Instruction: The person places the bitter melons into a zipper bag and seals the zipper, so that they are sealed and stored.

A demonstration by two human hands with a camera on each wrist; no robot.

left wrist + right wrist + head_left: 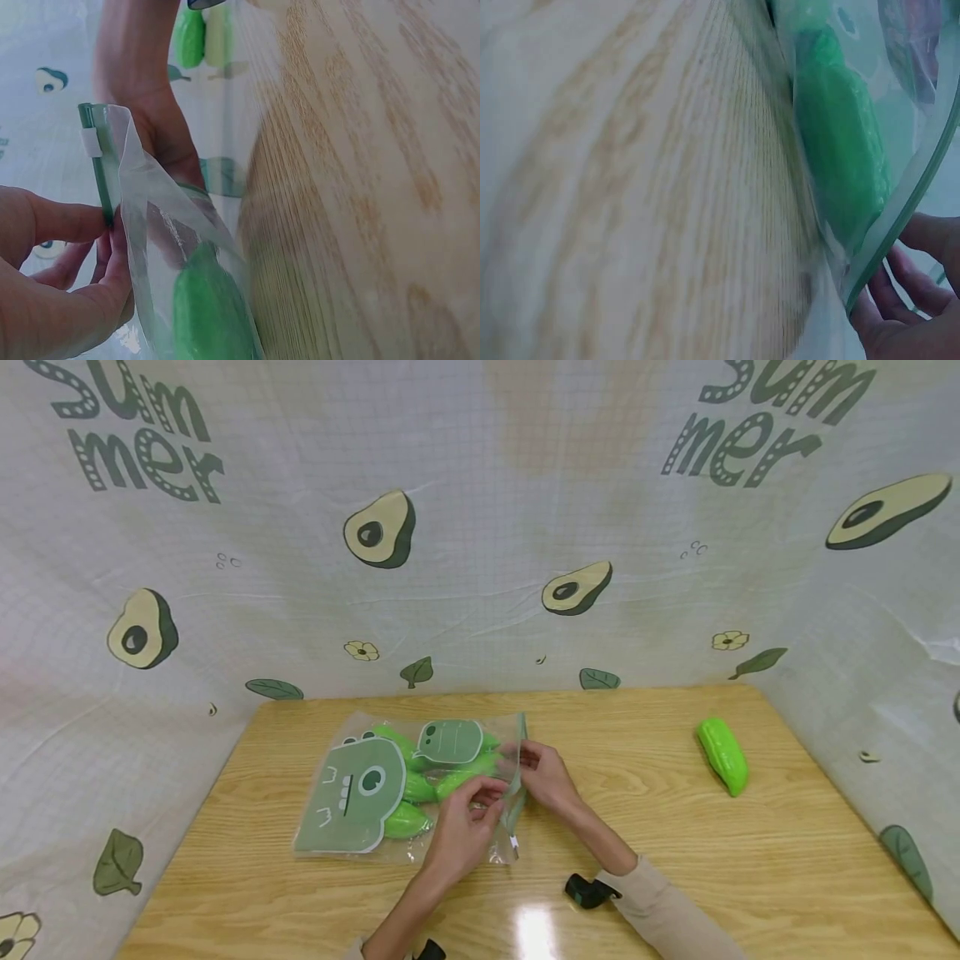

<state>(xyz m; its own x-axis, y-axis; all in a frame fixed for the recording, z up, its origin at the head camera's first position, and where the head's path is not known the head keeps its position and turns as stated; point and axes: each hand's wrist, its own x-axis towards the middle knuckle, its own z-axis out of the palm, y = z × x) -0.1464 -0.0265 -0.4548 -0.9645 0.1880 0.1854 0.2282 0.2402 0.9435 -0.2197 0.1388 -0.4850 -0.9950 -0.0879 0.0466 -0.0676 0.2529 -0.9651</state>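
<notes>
A clear slider zip bag (450, 814) with a green cartoon monster print lies on its side, its mouth turned right. Several green, pepper-like objects (408, 818) are inside. My left hand (461, 827) pinches the near rim between thumb and fingers, above the white slider (91, 142). My right hand (551, 777) is at the far part of the bag's mouth, its curled fingers (911, 281) at the green zip strip (915, 199). Film and strip partly cover those fingertips. One more green pepper-like object (723, 756) lies apart on the right.
The wooden table (637, 827) runs back to a hanging cloth (480, 635) printed with avocados and leaves. The cloth also walls in the left and right sides. A black wrist strap device (588, 891) sits by the right sleeve.
</notes>
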